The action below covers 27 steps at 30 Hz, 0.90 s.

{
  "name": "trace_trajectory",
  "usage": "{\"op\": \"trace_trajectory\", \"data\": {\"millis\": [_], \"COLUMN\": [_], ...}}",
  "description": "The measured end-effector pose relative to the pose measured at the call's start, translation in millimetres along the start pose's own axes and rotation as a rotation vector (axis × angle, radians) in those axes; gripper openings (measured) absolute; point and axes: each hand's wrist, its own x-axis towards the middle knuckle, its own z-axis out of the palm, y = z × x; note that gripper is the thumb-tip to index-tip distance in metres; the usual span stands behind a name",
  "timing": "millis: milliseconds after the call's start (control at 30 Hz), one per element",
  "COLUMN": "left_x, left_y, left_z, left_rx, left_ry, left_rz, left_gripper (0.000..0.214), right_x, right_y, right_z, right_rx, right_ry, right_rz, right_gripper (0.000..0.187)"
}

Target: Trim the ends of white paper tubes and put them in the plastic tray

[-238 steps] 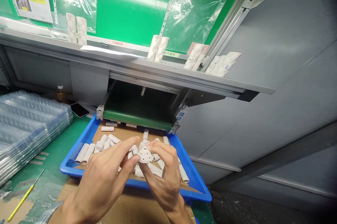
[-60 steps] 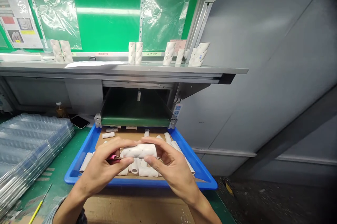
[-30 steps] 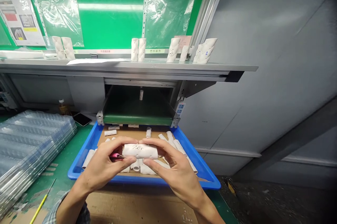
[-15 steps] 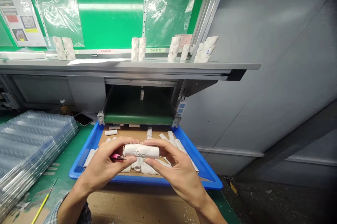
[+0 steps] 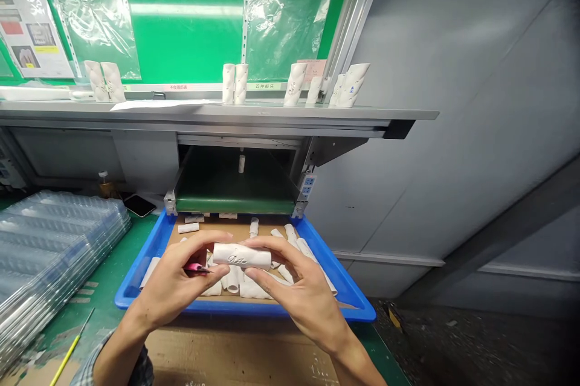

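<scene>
A white cylinder with raised, script-like lettering lies level between my hands above the blue tray. My left hand curls round its left end, thumb below and fingers above. A pink tool with a dark tip is tucked in the same hand; its kind I cannot make out. My right hand grips the right part of the cylinder between thumb and fingers. Several similar white cylinders lie in the tray on brown cardboard, partly hidden behind my hands.
A green conveyor belt ends over the tray's far side, carrying a small white cylinder. Stacked clear plastic trays, a phone and a yellow pen-like tool lie left. A metal shelf with upright cylinders runs across above.
The view has shifted slightly, so the scene sits a little further left. Both hands keep hold of the cylinder, its lettering still facing me.
</scene>
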Motion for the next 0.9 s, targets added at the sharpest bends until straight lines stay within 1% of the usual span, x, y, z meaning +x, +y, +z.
{"op": "trace_trajectory", "data": {"millis": [100,167,233,300,367,467,500,567,633,767,900], "left_x": [-0.2,-0.5,-1.6,-3.6,-6.4,-10.5,-11.3,-11.9,-11.4,-11.1,-13.7], "left_y": [-0.2,0.4,1.0,2.0,4.2,9.7,11.7,14.9,16.5,16.6,16.6], "left_z": [-0.7,1.6,6.7,12.7,15.8,10.6,7.1,0.1,-4.2,-2.8,2.5], "left_rx": [0.007,0.039,0.105,0.183,0.239,0.276,0.283,0.301,0.34,0.475,0.624], "left_ry": [0.008,0.02,0.039,0.033,0.01,-0.005,-0.009,-0.028,-0.043,-0.022,0.028], "left_rz": [0.027,0.047,0.067,0.064,0.047,0.052,0.06,0.076,0.093,0.15,0.221], "left_gripper": [0.031,0.027,0.023,0.019,0.022,0.038,0.037,0.027,0.029,0.033,0.036], "right_x": [0.7,0.8,0.8,0.8,0.9,1.2,1.4,1.5,1.3,0.1,0.2], "right_y": [-2.3,-1.2,2.7,8.8,15.3,20.8,21.0,19.7,17.6,15.8,15.0], "right_z": [-0.2,1.7,5.5,10.3,14.4,16.8,16.6,15.3,13.9,12.6,12.3], "right_rx": [-0.055,-0.142,-0.302,-0.457,-0.506,-0.401,-0.353,-0.282,-0.253,-0.252,-0.256], "right_ry": [-0.016,-0.013,-0.006,-0.003,-0.021,-0.058,-0.07,-0.088,-0.106,-0.131,-0.167], "right_rz": [-0.011,-0.062,-0.175,-0.306,-0.382,-0.361,-0.337,-0.295,-0.274,-0.252,-0.277], "right_gripper": [0.022,0.023,0.026,0.027,0.028,0.032,0.034,0.036,0.038,0.044,0.047]}}
